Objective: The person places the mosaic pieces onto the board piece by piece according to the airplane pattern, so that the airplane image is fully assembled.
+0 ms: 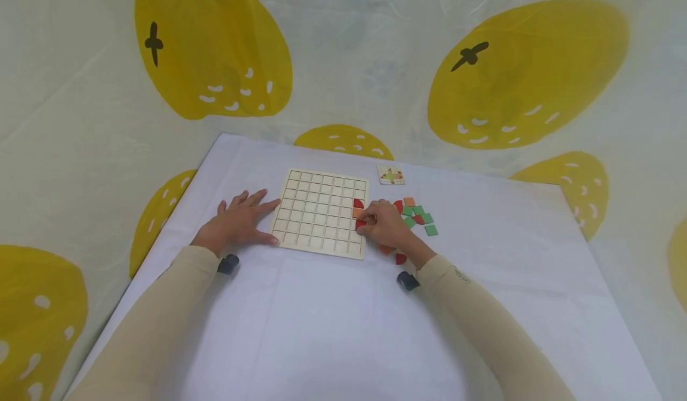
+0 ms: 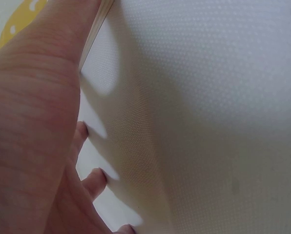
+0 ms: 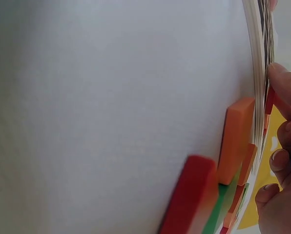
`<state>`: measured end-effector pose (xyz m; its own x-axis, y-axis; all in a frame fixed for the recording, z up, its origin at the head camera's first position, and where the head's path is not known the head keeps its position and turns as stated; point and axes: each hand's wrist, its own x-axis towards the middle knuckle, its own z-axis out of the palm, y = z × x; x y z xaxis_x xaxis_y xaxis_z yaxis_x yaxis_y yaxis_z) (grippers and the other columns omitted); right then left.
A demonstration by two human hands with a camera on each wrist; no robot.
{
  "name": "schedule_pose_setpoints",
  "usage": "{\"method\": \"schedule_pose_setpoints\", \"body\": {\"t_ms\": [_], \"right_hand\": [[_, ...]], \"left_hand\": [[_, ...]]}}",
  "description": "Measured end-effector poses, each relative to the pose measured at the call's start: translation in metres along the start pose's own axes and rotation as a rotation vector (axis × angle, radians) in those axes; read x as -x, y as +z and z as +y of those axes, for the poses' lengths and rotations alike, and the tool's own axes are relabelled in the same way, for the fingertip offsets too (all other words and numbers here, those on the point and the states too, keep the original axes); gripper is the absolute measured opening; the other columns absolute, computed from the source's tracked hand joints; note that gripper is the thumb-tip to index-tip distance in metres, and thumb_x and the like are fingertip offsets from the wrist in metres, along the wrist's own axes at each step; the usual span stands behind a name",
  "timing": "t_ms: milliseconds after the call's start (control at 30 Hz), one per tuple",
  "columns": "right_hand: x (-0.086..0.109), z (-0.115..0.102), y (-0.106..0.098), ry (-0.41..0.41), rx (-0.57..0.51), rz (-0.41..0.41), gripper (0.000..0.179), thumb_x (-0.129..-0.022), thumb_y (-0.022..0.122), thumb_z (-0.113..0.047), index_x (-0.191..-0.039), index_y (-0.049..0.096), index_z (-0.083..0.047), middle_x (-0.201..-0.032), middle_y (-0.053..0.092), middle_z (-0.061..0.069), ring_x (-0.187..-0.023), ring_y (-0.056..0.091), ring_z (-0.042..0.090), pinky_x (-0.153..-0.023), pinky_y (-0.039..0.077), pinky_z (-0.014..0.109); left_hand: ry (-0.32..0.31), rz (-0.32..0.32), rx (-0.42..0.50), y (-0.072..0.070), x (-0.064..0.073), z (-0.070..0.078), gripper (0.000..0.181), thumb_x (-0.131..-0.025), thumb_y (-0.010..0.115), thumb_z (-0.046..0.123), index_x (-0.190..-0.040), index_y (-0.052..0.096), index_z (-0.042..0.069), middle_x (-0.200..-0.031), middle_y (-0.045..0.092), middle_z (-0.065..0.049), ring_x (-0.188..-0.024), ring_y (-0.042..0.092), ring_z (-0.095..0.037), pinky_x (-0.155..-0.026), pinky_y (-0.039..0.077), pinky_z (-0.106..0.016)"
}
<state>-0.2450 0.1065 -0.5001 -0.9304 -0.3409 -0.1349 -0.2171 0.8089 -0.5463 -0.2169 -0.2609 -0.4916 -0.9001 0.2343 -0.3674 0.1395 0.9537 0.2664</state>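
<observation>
Right of centre in the head view, the right hand point(image 1: 385, 224) pinches a red quarter-circle tile point(image 1: 359, 225) left of its palm, below an orange square tile point(image 1: 356, 212) on the pale wooden grid board point(image 1: 313, 207). The left hand point(image 1: 238, 220), spread and gripping nothing, touches the board's left edge. The white cloth point(image 2: 223, 92) looks woven.

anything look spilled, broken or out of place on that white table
Nothing looks spilled or broken. The only untidy spot is the jumble of loose red, orange and green tiles to the right of the square, pale wooden grid board; some seem to overlap.
</observation>
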Motion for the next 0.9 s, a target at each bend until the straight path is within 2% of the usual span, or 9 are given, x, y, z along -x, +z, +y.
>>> {"method": "schedule_pose_setpoints", "body": {"t_ms": [467,900], "right_hand": [[-0.0002,-0.0045,-0.003,-0.044,0.016,-0.004,0.022,-0.088,0.084,-0.024,-0.108,0.082,-0.014,-0.086,0.062,0.003,-0.092,0.05,0.023,-0.076,0.04,0.033],[-0.0055,-0.0032,0.0051,-0.011,0.018,-0.002,0.029,-0.089,0.084,-0.027,-0.116,0.08,-0.016,-0.094,0.064,0.002,-0.099,0.051,0.021,-0.079,0.045,0.034]], "left_hand": [[0.007,0.0,-0.003,-0.0016,0.0012,-0.0003,0.111,-0.075,0.071,0.082,-0.165,0.022,0.042,-0.178,0.008,-0.006,-0.162,0.004,-0.049,-0.118,0.007,-0.084],[0.008,0.002,0.005,0.0003,-0.0014,-0.0011,0.111,-0.074,0.072,0.081,-0.165,0.023,0.041,-0.178,0.007,-0.006,-0.162,0.003,-0.05,-0.118,0.006,-0.084]]}}
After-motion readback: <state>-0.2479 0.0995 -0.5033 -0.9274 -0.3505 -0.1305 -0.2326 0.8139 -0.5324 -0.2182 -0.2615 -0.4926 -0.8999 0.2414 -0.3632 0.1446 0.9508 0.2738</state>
